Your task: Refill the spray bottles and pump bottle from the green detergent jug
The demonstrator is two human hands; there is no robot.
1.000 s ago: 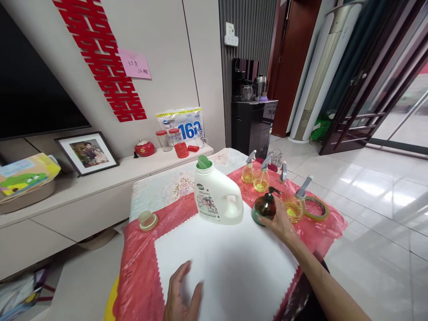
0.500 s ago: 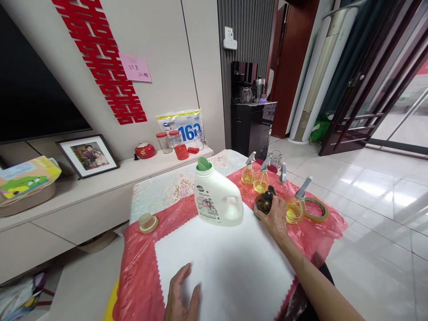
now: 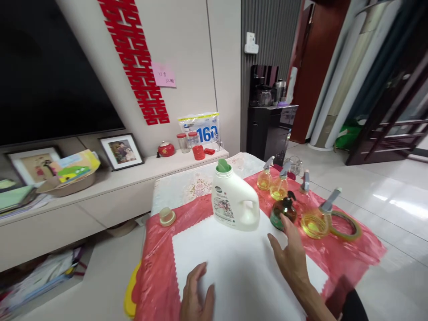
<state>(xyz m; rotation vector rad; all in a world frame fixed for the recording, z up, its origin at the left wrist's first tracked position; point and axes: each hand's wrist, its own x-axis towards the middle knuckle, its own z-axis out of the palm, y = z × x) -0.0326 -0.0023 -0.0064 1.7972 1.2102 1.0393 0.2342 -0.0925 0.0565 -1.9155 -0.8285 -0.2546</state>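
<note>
My right hand (image 3: 290,252) is open, fingers apart, just in front of a dark pump bottle (image 3: 283,215) with a green label. My left hand (image 3: 197,294) rests at the near edge of a white cloth (image 3: 234,267), its fingers spread and holding nothing. On the cloth's far part stands a white detergent jug (image 3: 234,200), uncapped, with a green piece in its mouth. Its pale cap (image 3: 167,216) sits to the left on a red plastic sheet (image 3: 157,263). Several clear spray bottles with yellow liquid, among them one spray bottle (image 3: 314,223), stand at the right.
A roll of tape (image 3: 355,235) lies at the right of the red sheet. Behind the table runs a low cabinet (image 3: 133,178) with framed photos, a red pot (image 3: 166,149) and red-lidded jars. A yellow object (image 3: 131,294) shows below the table's left edge.
My right hand has let go of the pump bottle and drawn back toward me. The view has turned left. My left hand stays open over the cloth.
</note>
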